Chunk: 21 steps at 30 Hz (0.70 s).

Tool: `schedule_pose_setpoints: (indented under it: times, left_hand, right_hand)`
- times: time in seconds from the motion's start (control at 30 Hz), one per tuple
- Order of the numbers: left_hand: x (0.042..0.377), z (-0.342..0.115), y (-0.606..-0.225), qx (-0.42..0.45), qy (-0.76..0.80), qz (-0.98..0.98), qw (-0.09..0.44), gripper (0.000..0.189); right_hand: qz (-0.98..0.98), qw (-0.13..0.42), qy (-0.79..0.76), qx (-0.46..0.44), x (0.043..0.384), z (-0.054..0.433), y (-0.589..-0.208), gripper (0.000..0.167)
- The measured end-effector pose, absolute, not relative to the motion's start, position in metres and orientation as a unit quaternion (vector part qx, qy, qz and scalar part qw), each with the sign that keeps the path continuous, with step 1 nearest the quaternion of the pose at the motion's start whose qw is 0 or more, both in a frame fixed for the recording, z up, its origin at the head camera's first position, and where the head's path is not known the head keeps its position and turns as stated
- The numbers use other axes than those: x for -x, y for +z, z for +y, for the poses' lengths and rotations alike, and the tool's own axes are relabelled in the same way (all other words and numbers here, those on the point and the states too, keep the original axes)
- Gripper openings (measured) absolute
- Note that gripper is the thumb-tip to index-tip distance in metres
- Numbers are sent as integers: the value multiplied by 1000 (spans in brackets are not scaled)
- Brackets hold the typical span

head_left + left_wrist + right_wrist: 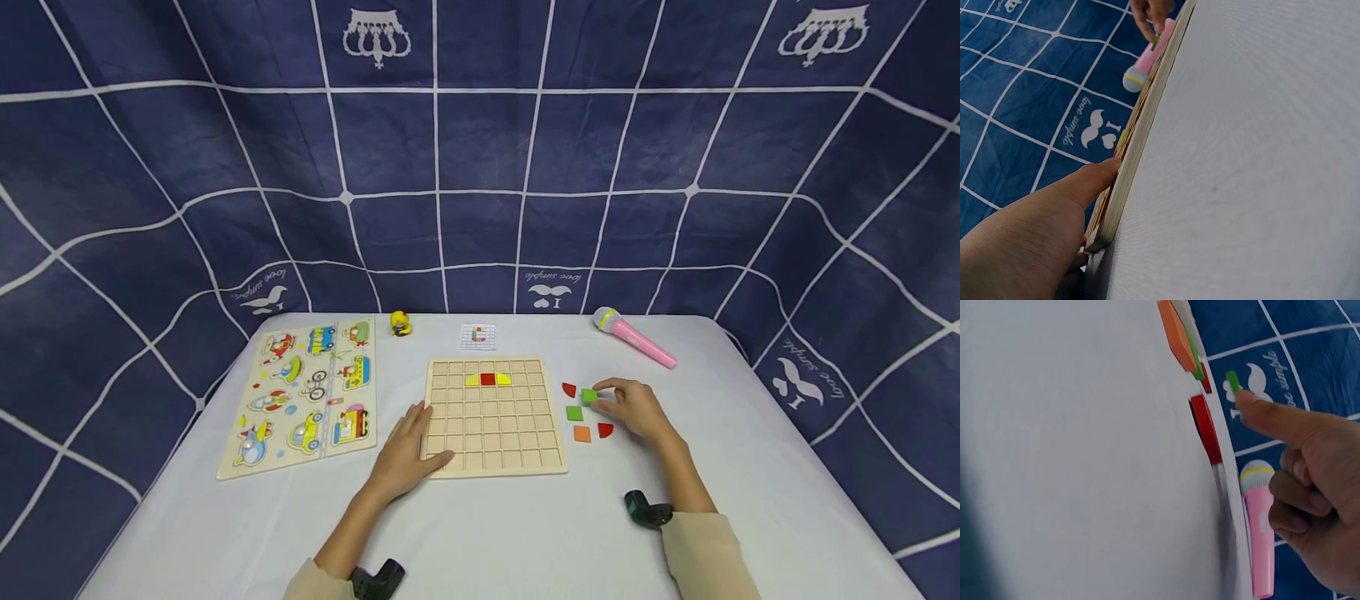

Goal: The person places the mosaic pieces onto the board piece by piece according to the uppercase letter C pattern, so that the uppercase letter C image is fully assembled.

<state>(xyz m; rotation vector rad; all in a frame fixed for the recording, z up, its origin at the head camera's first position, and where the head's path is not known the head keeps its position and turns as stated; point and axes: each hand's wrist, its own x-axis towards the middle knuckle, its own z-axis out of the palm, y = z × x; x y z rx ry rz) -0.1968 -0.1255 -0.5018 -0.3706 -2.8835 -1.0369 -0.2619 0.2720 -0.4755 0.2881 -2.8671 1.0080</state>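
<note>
Green square (588,397), one, pinched between thumb and finger of the right hand (636,410), just right of the wooden grid board (495,433); the green lies among the loose pieces in the head view and shows at the fingertips in the right wrist view; left hand (401,457) rests on the board's left edge, fingers extended, thumb over the near-left part; hands well apart.

Loose on the white tablecloth (517,533), right of board: 1 second green square (574,413), 1 orange square (582,434), 2 red quarter-rounds (605,430); on the board, second row from the far side: 1 red square (487,379) between 2 yellow pieces (504,379).

Around: 1 vehicle puzzle board (281,446) at left; 1 small yellow figure (401,323) and 1 printed card (478,337) beyond; 1 pink toy microphone (637,339) far right; 2 black wrist devices (648,510), one per arm.
</note>
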Motion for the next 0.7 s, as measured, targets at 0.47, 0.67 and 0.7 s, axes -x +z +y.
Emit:
schedule_pose_setpoints:
  times: [0.47,0.67,0.7]
  left_hand:
    - [196,-127,-503,121,-338,-933,29,89]
    - [197,-127,-503,122,-338,-933,30,89]
    - [197,-127,-504,123,-339,-932,30,89]
  right_hand:
    - [-921,47,348,-171,272,181,-470,28]
    - [-920,53,343,-182,277,141,-472,29]
    - [-920,54,343,-179,278,136,-472,29]
